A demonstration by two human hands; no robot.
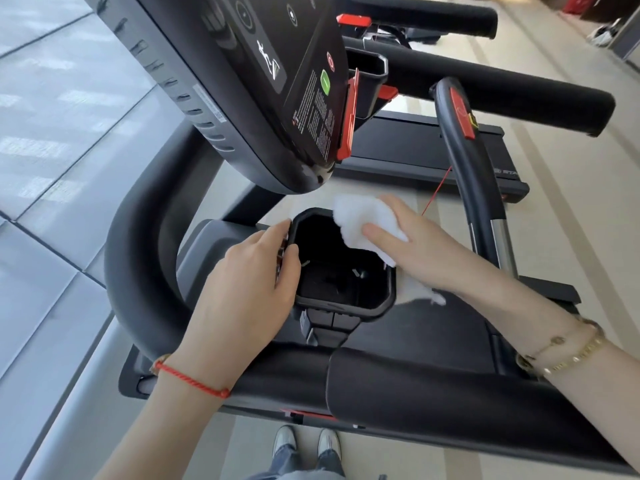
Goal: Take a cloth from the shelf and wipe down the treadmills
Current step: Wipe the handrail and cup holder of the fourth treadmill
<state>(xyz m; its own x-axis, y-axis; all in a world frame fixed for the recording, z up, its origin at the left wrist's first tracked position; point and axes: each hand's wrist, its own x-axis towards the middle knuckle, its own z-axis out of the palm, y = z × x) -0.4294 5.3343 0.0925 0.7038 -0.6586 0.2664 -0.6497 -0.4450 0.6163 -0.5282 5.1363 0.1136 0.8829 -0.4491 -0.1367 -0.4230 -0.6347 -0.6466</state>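
Note:
A black treadmill fills the view, its console (263, 74) tilted overhead and a square black cup holder (341, 299) below it. My right hand (426, 247) grips a white cloth (360, 216) and presses it over the holder's far right rim. The cloth's tail hangs out under my wrist. My left hand (249, 282) curls round the holder's left rim, fingers over the edge. The holder's inside is dark, with small clips at the bottom.
A thick padded handrail (433, 382) runs across below my arms and bends up on the left (138, 244). A second treadmill (433, 147) stands beyond on the right, with black rails and red parts. Grey tiled floor lies left; my shoes (306, 445) stand on the floor below.

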